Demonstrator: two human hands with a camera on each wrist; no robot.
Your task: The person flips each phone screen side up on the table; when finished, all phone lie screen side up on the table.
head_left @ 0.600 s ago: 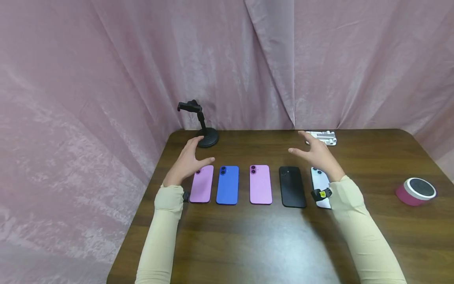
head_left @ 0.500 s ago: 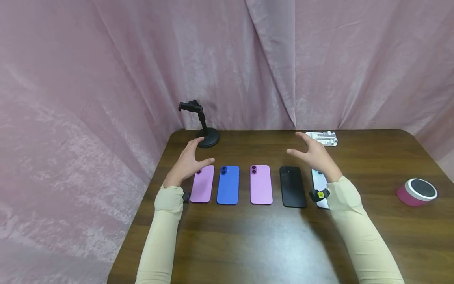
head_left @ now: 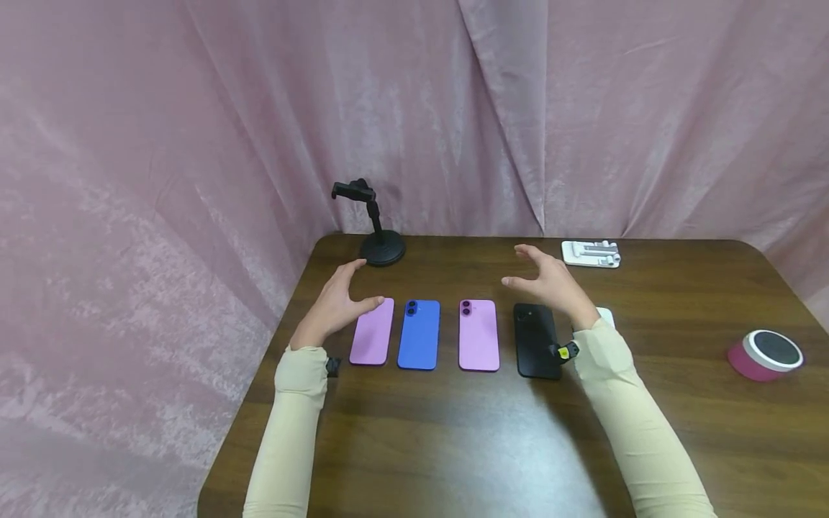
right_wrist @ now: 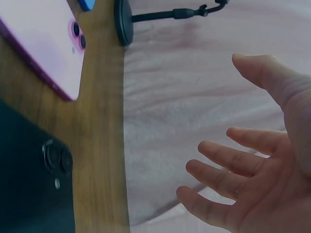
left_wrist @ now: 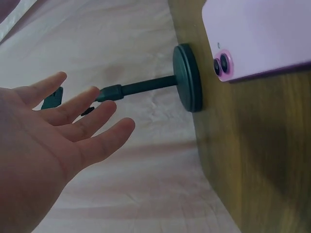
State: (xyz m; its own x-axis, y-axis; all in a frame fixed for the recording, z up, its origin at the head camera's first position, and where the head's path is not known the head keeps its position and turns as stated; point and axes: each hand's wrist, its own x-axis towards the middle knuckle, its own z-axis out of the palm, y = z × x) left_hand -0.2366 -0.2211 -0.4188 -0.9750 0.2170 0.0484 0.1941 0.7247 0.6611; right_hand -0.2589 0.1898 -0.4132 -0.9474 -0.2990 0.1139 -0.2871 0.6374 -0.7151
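Note:
Several phones lie face down in a row on the brown table: a pink one [head_left: 372, 334] at the left, a blue one [head_left: 419, 337], a second pink one [head_left: 479, 337], a black one [head_left: 535, 338], and a white one [head_left: 606, 316] mostly hidden under the right forearm. My left hand [head_left: 337, 302] hovers by the leftmost pink phone, its fingers spread and nothing held. Above the black phone hangs my right hand [head_left: 553, 288], fingers apart and holding nothing. In the right wrist view its palm [right_wrist: 272, 194] is bare.
A black phone stand [head_left: 382, 248] with a round base rises at the back left corner. Flat at the back edge lies a white folding stand [head_left: 591, 254]. A pink and white round device [head_left: 766, 355] sits at the right. Pink curtains [head_left: 414, 115] hang behind the table.
My right hand has moved left, from near the white phone to above the black one. The left hand has shifted slightly down and left. The head view has turned a little.

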